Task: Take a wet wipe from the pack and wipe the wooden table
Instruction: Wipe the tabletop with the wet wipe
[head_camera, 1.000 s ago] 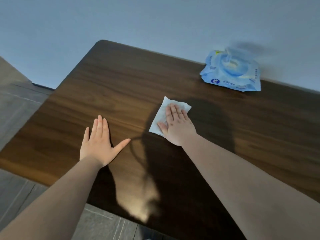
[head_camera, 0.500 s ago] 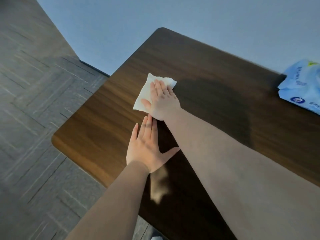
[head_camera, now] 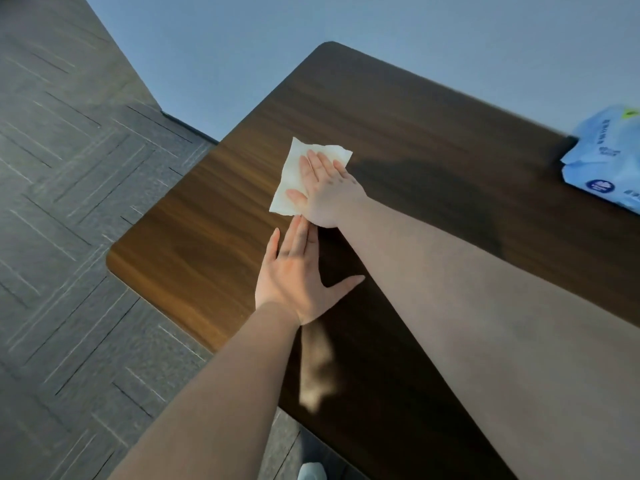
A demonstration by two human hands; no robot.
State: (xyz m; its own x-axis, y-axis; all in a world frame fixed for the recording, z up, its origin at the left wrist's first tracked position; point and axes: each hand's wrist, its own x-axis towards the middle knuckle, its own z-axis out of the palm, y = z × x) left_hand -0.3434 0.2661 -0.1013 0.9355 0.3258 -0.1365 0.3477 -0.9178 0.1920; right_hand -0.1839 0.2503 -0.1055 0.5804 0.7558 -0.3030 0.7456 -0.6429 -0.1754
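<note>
A white wet wipe (head_camera: pixel 294 168) lies flat on the dark wooden table (head_camera: pixel 415 133), toward its left end. My right hand (head_camera: pixel 325 188) presses down on the wipe with fingers flat and together, covering its right half. My left hand (head_camera: pixel 298 275) rests palm down on the bare table just below it, fingers together, thumb spread, fingertips almost touching my right wrist. The blue wet wipe pack (head_camera: pixel 609 157) sits at the far right edge of the view, partly cut off.
The table's rounded left corner (head_camera: pixel 114 265) and near edge border a grey tiled floor (head_camera: pixel 69 202). A pale blue wall (head_camera: pixel 346 29) runs behind the table. A shoe tip (head_camera: pixel 311 471) shows at the bottom.
My right hand has slid the wipe leftward across the table, up close to my left hand. The view has swung left, so the pack now sits at the right edge.
</note>
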